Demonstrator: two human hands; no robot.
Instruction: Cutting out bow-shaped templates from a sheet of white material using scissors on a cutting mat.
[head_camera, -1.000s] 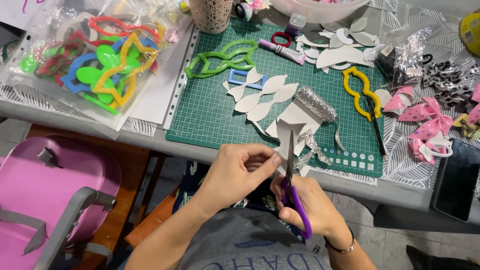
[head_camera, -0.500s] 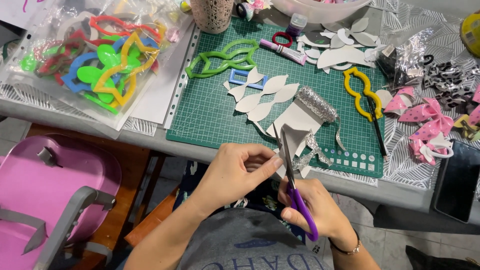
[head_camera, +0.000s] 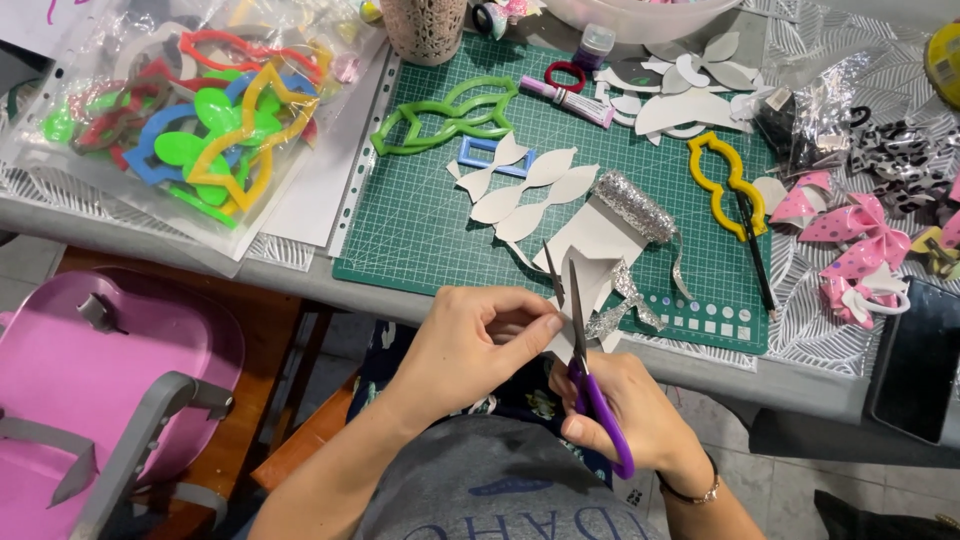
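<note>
1. My right hand (head_camera: 625, 420) grips purple-handled scissors (head_camera: 590, 380), blades parted.
2. My left hand (head_camera: 480, 340) pinches the glitter-backed white sheet (head_camera: 600, 290) at the desk's (head_camera: 700, 375) front edge — I'd feed it slowly, taut.

Grey printed shirt (head_camera: 500, 500), bare forearms, thin bracelet (head_camera: 690, 492) on the right wrist.

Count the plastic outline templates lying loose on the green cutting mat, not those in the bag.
3: a green template at the mat's upper left, a small blue template just below it, and a yellow template near the right edge. Paper cut-outs may hide others.
</note>
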